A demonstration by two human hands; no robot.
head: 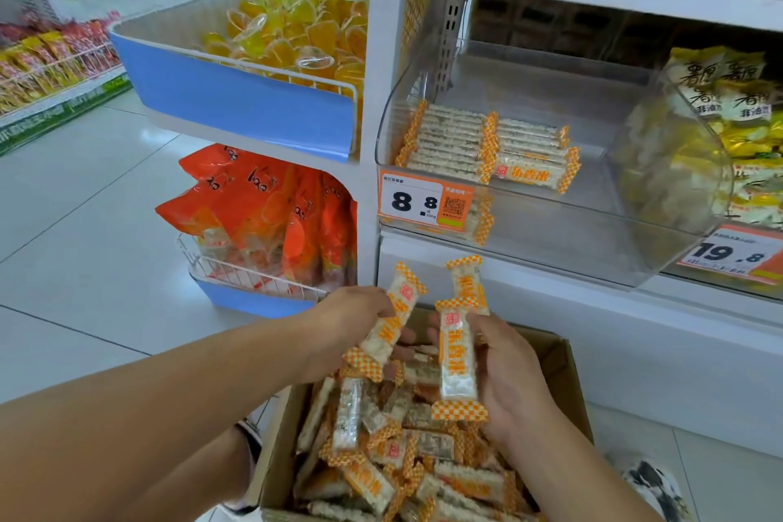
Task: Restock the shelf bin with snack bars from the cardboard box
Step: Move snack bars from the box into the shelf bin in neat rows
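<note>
Cardboard box (559, 356) bottom edge cropped

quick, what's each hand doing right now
Left hand: grips one snack bar above the cardboard box.
Right hand: fingers curled round at least two upright bars.

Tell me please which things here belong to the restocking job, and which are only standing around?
Belong to the job:
left hand holding a snack bar
right hand holding snack bars
cardboard box
clear shelf bin

Only nearby:
yellow jelly cups
orange bags
price tag
</note>
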